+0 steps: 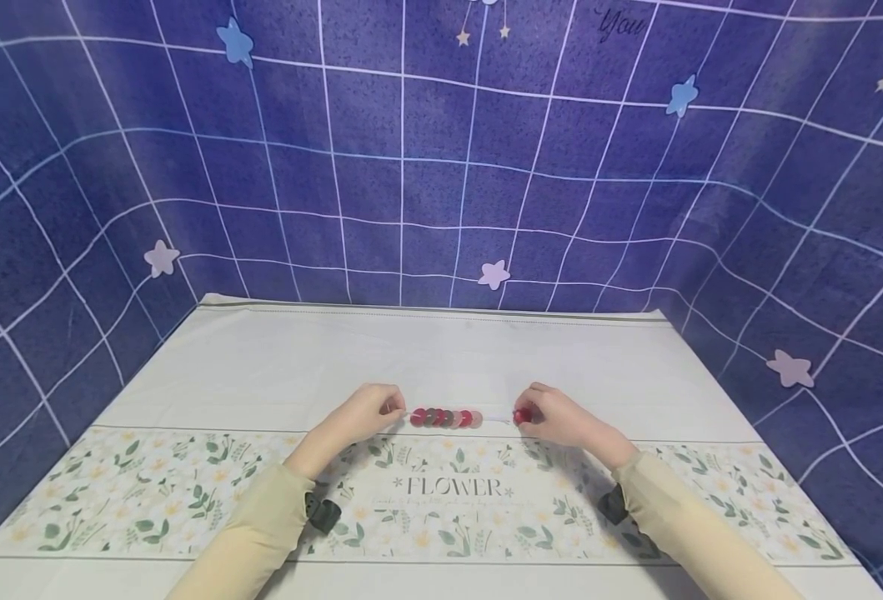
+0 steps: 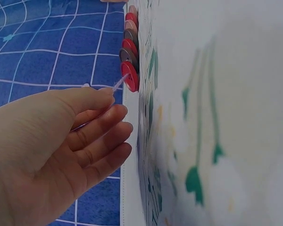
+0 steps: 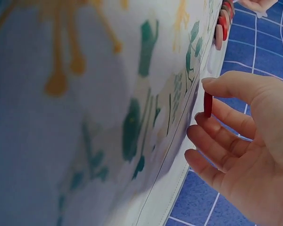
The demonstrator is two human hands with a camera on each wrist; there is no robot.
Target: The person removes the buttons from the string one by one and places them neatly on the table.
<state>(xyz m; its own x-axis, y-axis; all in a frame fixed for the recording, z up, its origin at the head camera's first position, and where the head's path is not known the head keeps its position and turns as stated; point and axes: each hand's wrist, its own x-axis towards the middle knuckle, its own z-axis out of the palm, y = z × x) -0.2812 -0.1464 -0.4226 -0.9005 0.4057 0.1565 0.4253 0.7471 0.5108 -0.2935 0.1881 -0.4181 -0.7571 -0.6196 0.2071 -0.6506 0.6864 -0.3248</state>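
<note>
The buttons (image 2: 129, 76) look like smooth plastic — the string (image 2: 120, 83) fibrous, tablecloth (image 1: 441, 350) and backdrop (image 1: 433, 192) matt.

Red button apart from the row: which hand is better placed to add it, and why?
Probably the right hand: it pinches the red button near the pink end of the row. The left hand pinches string at the opposite end.

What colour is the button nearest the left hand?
The button is red, clearest in the left wrist view.

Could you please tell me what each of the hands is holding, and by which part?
The left hand pinches the string just beyond the row of buttons; the right hand pinches a separate red button by its edge.
</note>
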